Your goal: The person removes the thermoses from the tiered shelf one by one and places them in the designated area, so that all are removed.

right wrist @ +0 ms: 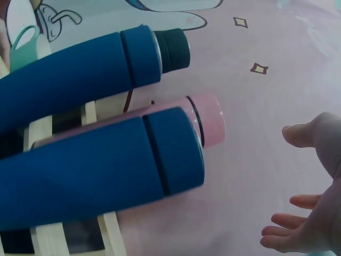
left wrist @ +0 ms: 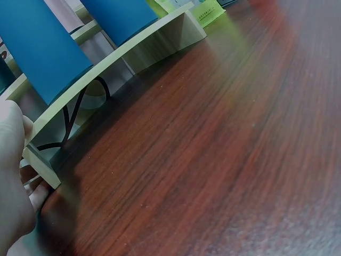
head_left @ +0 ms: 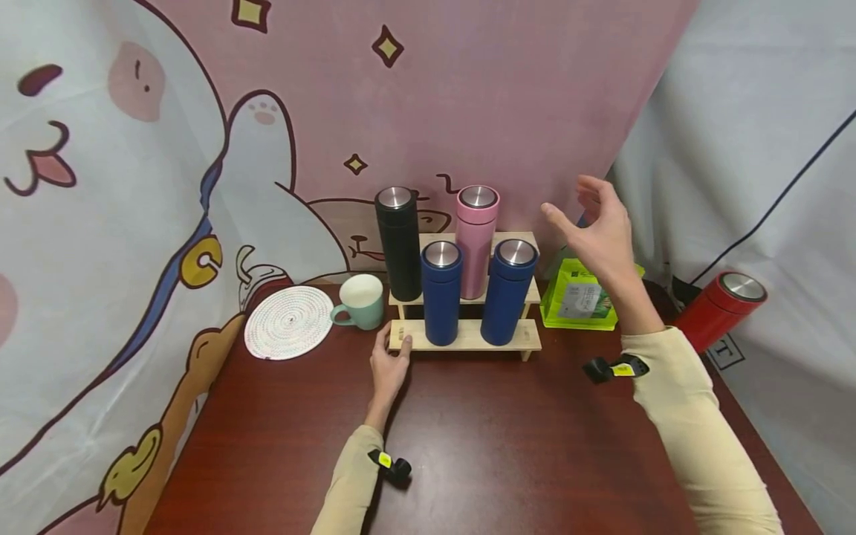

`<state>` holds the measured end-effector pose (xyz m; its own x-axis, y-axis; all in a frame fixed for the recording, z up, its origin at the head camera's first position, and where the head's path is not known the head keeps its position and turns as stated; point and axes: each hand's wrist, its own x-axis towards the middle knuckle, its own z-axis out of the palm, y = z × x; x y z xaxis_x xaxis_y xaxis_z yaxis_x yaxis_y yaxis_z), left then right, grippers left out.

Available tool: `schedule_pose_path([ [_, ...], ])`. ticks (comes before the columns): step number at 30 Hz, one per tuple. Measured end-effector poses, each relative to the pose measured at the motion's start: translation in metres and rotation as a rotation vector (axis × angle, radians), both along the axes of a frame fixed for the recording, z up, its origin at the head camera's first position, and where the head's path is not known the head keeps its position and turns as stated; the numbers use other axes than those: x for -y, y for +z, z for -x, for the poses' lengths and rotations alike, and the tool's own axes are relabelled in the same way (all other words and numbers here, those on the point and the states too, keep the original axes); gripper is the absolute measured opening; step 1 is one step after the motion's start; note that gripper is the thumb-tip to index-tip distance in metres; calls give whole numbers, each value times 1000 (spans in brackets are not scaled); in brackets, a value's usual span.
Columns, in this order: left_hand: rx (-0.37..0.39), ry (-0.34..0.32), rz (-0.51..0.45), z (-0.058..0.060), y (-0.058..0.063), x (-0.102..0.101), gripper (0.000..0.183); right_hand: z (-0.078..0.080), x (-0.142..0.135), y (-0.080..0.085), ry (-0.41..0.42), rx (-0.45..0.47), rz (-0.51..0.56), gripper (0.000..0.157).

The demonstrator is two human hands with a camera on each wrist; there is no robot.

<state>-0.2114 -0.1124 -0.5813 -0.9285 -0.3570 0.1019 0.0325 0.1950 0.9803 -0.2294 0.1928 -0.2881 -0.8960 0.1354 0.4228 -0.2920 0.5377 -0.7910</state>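
Observation:
My left hand [head_left: 390, 365] grips the left end of a two-tier wooden rack [head_left: 476, 343], thumb on top of the front step and fingers by its leg. Two blue thermos bottles [head_left: 441, 297] stand upright on that front step. On the back tier are a black thermos bottle [head_left: 400, 249] at the left and a pink thermos bottle [head_left: 477, 245] beside it. My right hand [head_left: 602, 234] is raised in the air to the right of the bottles, thumb and fingers spread apart, holding nothing. The right wrist view shows that hand [right wrist: 314, 197] apart from the bottle caps.
A teal mug [head_left: 362, 301] and a round woven mat [head_left: 289, 322] lie left of the rack. To its right stands a bright green packet [head_left: 580, 301]. A red thermos bottle [head_left: 718, 308] is at the table's right edge. A printed cloth [head_left: 521, 96] hangs close behind.

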Motion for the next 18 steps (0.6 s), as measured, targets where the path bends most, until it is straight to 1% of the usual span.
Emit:
schedule_pose_path([
  [10, 1, 9, 1, -1, 1, 1, 58, 10, 31, 9, 88, 64, 73, 78],
  [14, 1, 5, 2, -1, 1, 1, 58, 16, 42, 13, 108, 105, 52, 81],
  [18, 7, 4, 8, -1, 0, 1, 57, 25, 52, 13, 137, 126, 20, 81],
])
